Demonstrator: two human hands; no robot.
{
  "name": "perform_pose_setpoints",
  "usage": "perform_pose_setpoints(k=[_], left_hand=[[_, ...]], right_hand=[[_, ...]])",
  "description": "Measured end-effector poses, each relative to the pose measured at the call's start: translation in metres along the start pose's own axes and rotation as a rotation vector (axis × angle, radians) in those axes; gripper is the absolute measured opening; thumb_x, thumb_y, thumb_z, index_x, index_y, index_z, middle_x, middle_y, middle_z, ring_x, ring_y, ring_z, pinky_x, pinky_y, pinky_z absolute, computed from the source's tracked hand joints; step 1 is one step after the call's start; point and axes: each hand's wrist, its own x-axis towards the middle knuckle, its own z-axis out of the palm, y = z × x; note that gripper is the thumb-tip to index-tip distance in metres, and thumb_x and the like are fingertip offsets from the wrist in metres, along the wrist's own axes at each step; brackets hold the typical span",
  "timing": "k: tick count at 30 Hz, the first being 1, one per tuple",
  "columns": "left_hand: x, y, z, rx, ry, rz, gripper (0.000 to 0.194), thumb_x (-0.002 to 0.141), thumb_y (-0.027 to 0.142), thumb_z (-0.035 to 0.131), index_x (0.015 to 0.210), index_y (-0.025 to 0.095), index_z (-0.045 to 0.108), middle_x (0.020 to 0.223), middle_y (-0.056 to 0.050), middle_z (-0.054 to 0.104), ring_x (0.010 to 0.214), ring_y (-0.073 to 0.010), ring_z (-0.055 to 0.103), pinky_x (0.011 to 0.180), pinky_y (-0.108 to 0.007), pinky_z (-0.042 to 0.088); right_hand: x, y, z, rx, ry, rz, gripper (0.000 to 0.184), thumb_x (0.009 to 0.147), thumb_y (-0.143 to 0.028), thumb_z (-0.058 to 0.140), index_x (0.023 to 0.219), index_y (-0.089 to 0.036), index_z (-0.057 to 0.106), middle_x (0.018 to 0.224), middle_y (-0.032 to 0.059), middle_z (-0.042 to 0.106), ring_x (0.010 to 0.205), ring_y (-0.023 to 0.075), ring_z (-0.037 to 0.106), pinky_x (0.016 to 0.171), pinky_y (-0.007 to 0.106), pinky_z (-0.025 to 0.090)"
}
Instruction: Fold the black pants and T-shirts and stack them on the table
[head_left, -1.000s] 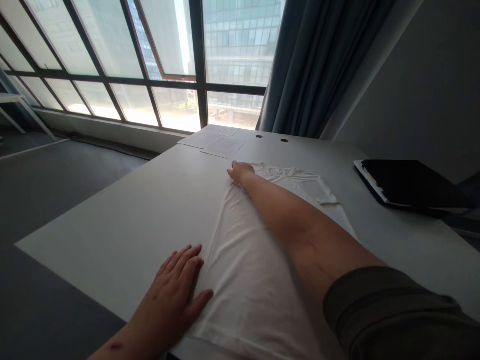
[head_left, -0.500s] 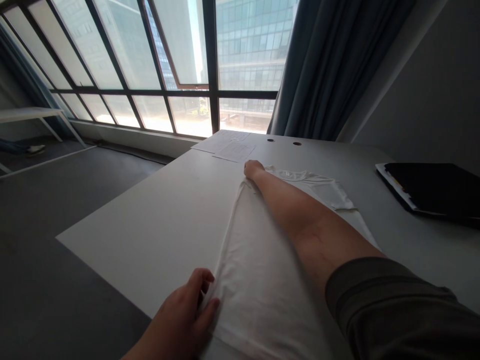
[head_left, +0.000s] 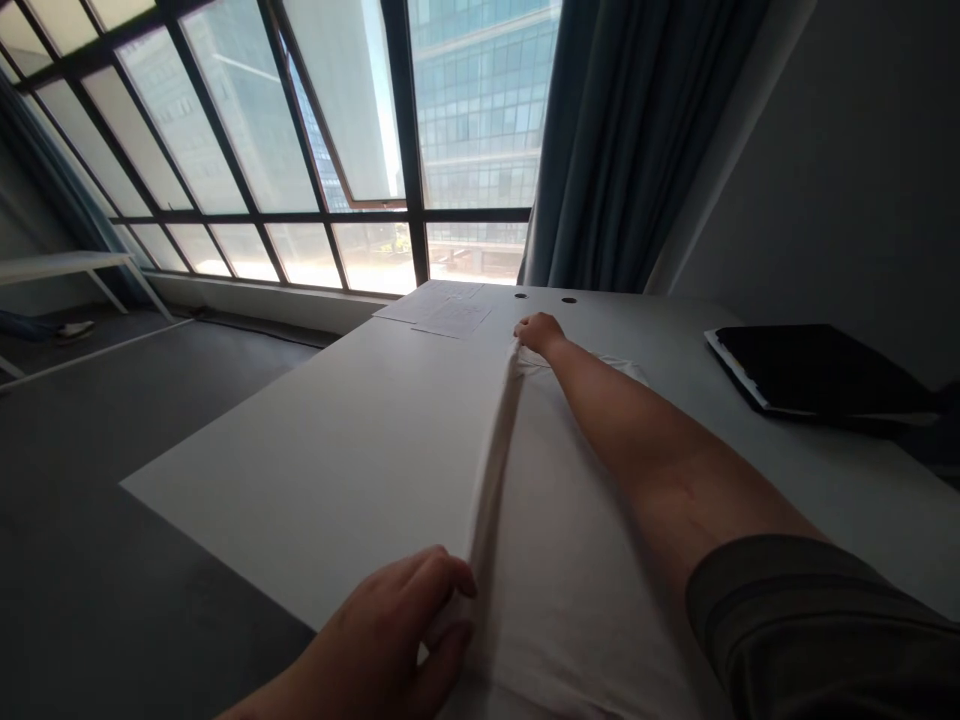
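Observation:
A white T-shirt point(head_left: 570, 540) lies lengthwise on the white table point(head_left: 337, 430), its collar end farthest from me. My right hand point(head_left: 538, 332) reaches to that far end and pinches the shirt's left edge near the shoulder. At the near end, my left hand point(head_left: 420, 610) grips the same edge between thumb and fingers. Between the two hands the edge is lifted off the table and runs in a taut line, leaning to the right. My right forearm hides part of the shirt's collar and right side.
Several printed paper sheets point(head_left: 450, 312) lie at the table's far left corner. A black laptop-like flat item point(head_left: 817, 365) rests at the right over something white. Two round cable holes point(head_left: 569, 300) are near the back edge. Beyond stand a blue curtain point(head_left: 622, 150) and windows.
My left hand has closed from lying flat to gripping the shirt's edge. Both hands have raised that left edge and carried it to the right, folding it inward.

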Motion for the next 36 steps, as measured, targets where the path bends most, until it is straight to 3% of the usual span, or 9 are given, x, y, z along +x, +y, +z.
perform_pose_setpoints(k=[5, 9, 12, 16, 20, 26, 30, 33, 36], left_hand=[[0.024, 0.020, 0.020, 0.086, -0.118, 0.302, 0.022, 0.089, 0.016, 0.063, 0.107, 0.028, 0.059, 0.097, -0.002, 0.074, 0.084, -0.0202, 0.070, 0.086, -0.033, 0.054], [0.046, 0.025, 0.030, 0.090, -0.204, 0.307, 0.018, 0.092, 0.035, 0.072, 0.104, 0.026, 0.062, 0.095, -0.001, 0.075, 0.083, -0.0213, 0.070, 0.089, -0.036, 0.055], [0.058, 0.017, 0.039, 0.148, -0.194, 0.285, 0.024, 0.101, 0.037, 0.061, 0.120, 0.023, 0.065, 0.120, -0.008, 0.075, 0.109, -0.0254, 0.070, 0.102, -0.040, 0.054], [0.061, -0.008, 0.058, 0.304, -0.275, 0.353, 0.058, 0.107, 0.040, 0.052, 0.161, 0.020, 0.043, 0.167, -0.017, 0.043, 0.155, -0.0354, 0.040, 0.123, -0.056, 0.040], [0.057, -0.027, 0.069, 0.361, -0.347, 0.380, 0.071, 0.107, 0.042, 0.054, 0.170, 0.026, 0.026, 0.175, -0.013, 0.022, 0.161, -0.0367, 0.025, 0.127, -0.061, 0.033], [0.062, -0.046, 0.057, 0.399, -0.352, 0.402, 0.074, 0.106, 0.045, 0.056, 0.171, 0.031, 0.024, 0.175, -0.010, 0.022, 0.160, -0.0369, 0.028, 0.126, -0.065, 0.032], [0.062, -0.071, 0.040, 0.417, -0.284, 0.450, 0.072, 0.105, 0.048, 0.058, 0.169, 0.035, 0.029, 0.174, -0.008, 0.026, 0.159, -0.0352, 0.031, 0.126, -0.059, 0.034], [0.056, -0.081, 0.030, 0.436, -0.229, 0.463, 0.073, 0.104, 0.045, 0.060, 0.169, 0.034, 0.028, 0.173, -0.007, 0.030, 0.159, -0.0345, 0.031, 0.126, -0.056, 0.036], [0.050, -0.080, 0.026, 0.441, -0.214, 0.468, 0.073, 0.104, 0.041, 0.061, 0.169, 0.033, 0.030, 0.173, -0.006, 0.032, 0.159, -0.0326, 0.032, 0.127, -0.054, 0.036]], right_hand=[[-0.026, 0.049, 0.003, -0.026, -0.053, 0.068, 0.043, 0.096, -0.029, 0.048, 0.117, -0.015, 0.084, 0.111, 0.0168, 0.081, 0.110, 0.0324, 0.073, 0.091, 0.035, 0.053], [-0.050, 0.070, 0.024, -0.042, -0.112, 0.070, 0.042, 0.096, -0.034, 0.054, 0.125, -0.016, 0.080, 0.130, 0.0185, 0.075, 0.124, 0.0318, 0.067, 0.104, 0.036, 0.048], [-0.065, 0.074, 0.044, -0.032, -0.119, 0.030, 0.056, 0.102, -0.042, 0.049, 0.151, -0.016, 0.061, 0.159, 0.0185, 0.054, 0.147, 0.0297, 0.049, 0.120, 0.039, 0.035], [-0.072, 0.076, 0.064, -0.008, -0.202, 0.007, 0.067, 0.106, -0.050, 0.039, 0.165, -0.019, 0.041, 0.175, 0.0117, 0.031, 0.159, 0.0302, 0.030, 0.128, 0.046, 0.023], [-0.065, 0.082, 0.074, -0.001, -0.248, 0.047, 0.072, 0.107, -0.053, 0.032, 0.170, -0.019, 0.028, 0.178, 0.0089, 0.018, 0.163, 0.0316, 0.020, 0.130, 0.052, 0.016], [-0.054, 0.084, 0.081, -0.020, -0.254, 0.113, 0.075, 0.106, -0.053, 0.027, 0.171, -0.016, 0.022, 0.179, 0.0097, 0.012, 0.164, 0.0336, 0.015, 0.131, 0.054, 0.014], [-0.042, 0.070, 0.075, -0.046, -0.237, 0.106, 0.071, 0.105, -0.045, 0.033, 0.170, -0.015, 0.027, 0.180, 0.0118, 0.009, 0.164, 0.0380, 0.005, 0.129, 0.063, 0.008], [-0.024, 0.054, 0.070, -0.044, -0.211, 0.018, 0.067, 0.106, -0.036, 0.032, 0.170, -0.018, 0.027, 0.180, 0.0075, 0.011, 0.165, 0.0301, 0.001, 0.131, 0.056, 0.002], [-0.005, 0.043, 0.071, -0.027, -0.261, -0.057, 0.064, 0.107, -0.039, 0.031, 0.168, -0.018, 0.034, 0.178, 0.0086, 0.022, 0.164, 0.0275, 0.015, 0.131, 0.049, 0.011]])
